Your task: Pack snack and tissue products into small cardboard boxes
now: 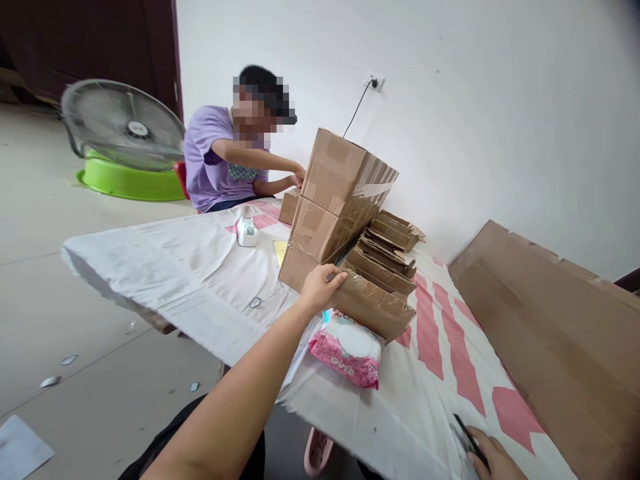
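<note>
My left hand (323,287) is closed on the upper left edge of an open cardboard box (377,303), thumb and fingers pinching the rim. Beside it rises a stack of taped cardboard boxes (323,200). Several open boxes (387,250) stand in a row behind the gripped one. A pink wet-wipes pack (347,347) lies just in front of that box. At the lower right, my right hand (493,457) is wrapped round a thin dark tool (470,440), partly cut off by the frame's edge; what kind of tool it is cannot be made out.
Across the table (200,300), a person in a purple shirt (213,160) reaches behind the stack. A white device (247,232) lies on the cloth. A large cardboard sheet (550,333) leans at the right. A fan (125,127) stands at the left.
</note>
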Available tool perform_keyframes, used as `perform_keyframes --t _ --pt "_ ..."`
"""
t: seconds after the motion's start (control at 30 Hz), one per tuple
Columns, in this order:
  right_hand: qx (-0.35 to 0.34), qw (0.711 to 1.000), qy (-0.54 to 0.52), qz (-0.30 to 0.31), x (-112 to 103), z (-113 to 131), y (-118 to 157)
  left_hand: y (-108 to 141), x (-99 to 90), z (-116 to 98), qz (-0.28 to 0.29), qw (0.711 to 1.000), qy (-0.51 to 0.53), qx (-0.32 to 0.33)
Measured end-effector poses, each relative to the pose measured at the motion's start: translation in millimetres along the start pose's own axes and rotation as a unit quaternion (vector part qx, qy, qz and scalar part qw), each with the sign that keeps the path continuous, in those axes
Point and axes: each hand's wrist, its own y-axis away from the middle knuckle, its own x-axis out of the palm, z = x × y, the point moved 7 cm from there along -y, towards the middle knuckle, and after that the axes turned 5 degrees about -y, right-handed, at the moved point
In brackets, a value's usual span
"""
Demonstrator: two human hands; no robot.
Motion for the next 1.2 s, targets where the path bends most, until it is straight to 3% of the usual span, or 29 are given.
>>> perform_keyframes --t 0.1,0.23,0.4,0.6,0.7,0.8,1.0,1.2 --pt "-0.016 0.999 0.007 -0.049 -16 33 -6 2 10.6 8 0.010 1.000 0.010 -0.018" --pt "-0.092 0.991 0.008 -0.094 -34 122 -13 4 16.8 9 0.008 1.000 0.024 -0.018" --pt "-0.185 0.982 0.039 -0.033 -35 226 -33 3 20.4 0 0.023 0.999 0.035 0.029" --pt "-0.213 0.946 0.244 0.001 -38 297 -58 6 27.4 -4 0.046 0.996 0.036 0.072" --pt "-0.224 0.928 0.296 0.036 -34 320 -59 8 28.5 -4 0.055 0.995 0.027 0.077" --pt "-0.217 0.927 0.302 0.048 -31 330 -59 9 28.8 -5 0.072 0.994 0.016 0.083" --pt "-0.201 0.929 0.306 0.056 -25 327 -59 10 30.6 -6 0.112 0.989 -0.004 0.094" --pt "-0.190 0.939 0.282 0.056 -30 323 -60 11 32.5 -4 0.117 0.988 -0.002 0.097"
